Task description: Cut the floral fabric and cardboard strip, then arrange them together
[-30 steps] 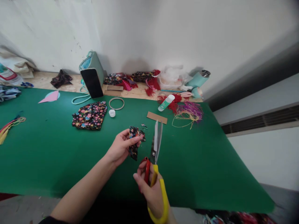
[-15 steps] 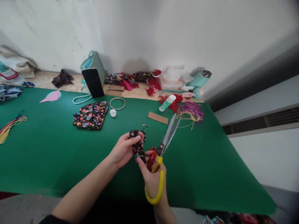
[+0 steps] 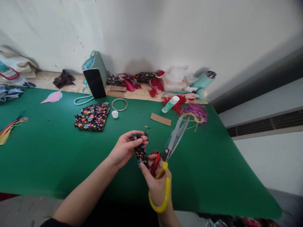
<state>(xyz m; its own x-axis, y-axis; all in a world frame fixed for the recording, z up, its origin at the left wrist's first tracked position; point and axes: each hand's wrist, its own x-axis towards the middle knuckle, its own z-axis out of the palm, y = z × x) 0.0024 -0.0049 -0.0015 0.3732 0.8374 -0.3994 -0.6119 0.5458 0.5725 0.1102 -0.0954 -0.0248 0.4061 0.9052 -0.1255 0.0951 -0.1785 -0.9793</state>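
Pinched at its upper end by my left hand [image 3: 125, 147] is a narrow strip of black floral fabric [image 3: 140, 152]. My right hand [image 3: 158, 183] is closed around a pair of scissors [image 3: 166, 153] with one red and one yellow handle, while its thumb and fingers also grip the strip's lower end. The scissor blades are slightly apart and point up and away to the right. Small fabric scraps [image 3: 147, 127] lie just beyond the strip. A larger folded piece of floral fabric [image 3: 92, 116] rests further left.
Across the green tabletop [image 3: 71, 157] are a metal ring [image 3: 119, 104], a white cap [image 3: 115, 114], a cardboard strip [image 3: 160, 119], a glue stick [image 3: 170, 104] and purple-yellow threads [image 3: 195, 113]. A phone [image 3: 94, 83] leans on a bag [image 3: 100, 66]; a flask [image 3: 203, 79] stands near the wall.
My right hand and the scissors have shifted slightly right and down, and the blades look a little wider apart. Both hands keep hold of the strip.
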